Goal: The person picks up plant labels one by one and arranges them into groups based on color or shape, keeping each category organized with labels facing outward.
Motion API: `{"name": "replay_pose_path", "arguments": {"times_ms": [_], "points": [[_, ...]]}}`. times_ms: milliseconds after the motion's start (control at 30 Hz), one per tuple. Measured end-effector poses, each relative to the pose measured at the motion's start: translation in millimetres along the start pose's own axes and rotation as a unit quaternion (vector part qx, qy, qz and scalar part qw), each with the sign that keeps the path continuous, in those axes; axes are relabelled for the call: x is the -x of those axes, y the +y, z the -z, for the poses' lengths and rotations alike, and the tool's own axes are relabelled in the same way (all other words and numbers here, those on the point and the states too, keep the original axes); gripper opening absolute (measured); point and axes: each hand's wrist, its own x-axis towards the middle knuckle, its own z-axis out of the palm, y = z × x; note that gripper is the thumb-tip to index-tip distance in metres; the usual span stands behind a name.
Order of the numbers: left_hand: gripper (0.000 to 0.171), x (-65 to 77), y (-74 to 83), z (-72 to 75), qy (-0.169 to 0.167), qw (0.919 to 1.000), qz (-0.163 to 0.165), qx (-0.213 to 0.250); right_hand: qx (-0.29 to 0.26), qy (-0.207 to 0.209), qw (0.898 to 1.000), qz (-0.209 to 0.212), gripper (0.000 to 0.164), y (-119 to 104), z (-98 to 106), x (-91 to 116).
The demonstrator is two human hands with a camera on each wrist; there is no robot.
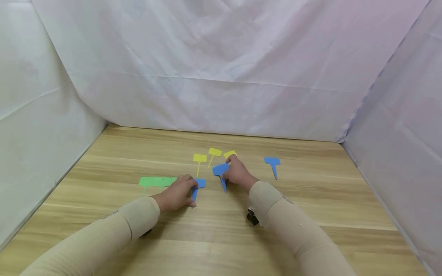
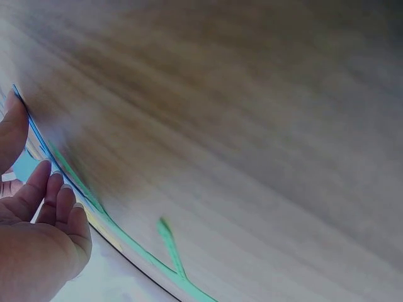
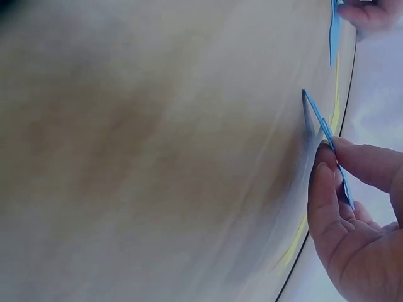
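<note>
My left hand (image 1: 177,193) rests over a blue T-shaped plant label (image 1: 201,183) on the table. Its fingers touch the wide head and its thumb is by the stem tip, as the left wrist view also shows. My right hand (image 1: 238,172) pinches another blue plant label (image 1: 220,169) by its head; in the right wrist view, that label (image 3: 318,114) is tilted between thumb and fingers, stem pointing down to the wood. Beside the left hand, green plant labels (image 1: 147,181) lie in a row, the rightmost partly hidden by the fingers.
Beyond the hands lie a yellow plant label (image 1: 200,158), a second yellow one (image 1: 215,152) and a third (image 1: 229,154), partly covered by the right hand. Another blue label (image 1: 272,161) lies to the right. White cloth (image 1: 214,99) encloses the wooden table (image 1: 221,245) at the back and sides.
</note>
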Motion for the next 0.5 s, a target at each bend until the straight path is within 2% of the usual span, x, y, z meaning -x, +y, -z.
{"name": "replay_pose_path", "arguments": {"times_ms": [267, 500], "points": [[0.043, -1.0, 1.2, -0.2, 0.000, 1.0000, 0.003, 0.003, 0.019, -0.005, 1.000, 0.009, 0.048, 4.4, -1.5, 11.3], [0.042, 0.1, 1.4, 0.4, 0.001, 1.0000, -0.002, -0.005, 0.011, 0.001, 1.000, 0.010, 0.047, 2.8, -3.5, 18.5]]}}
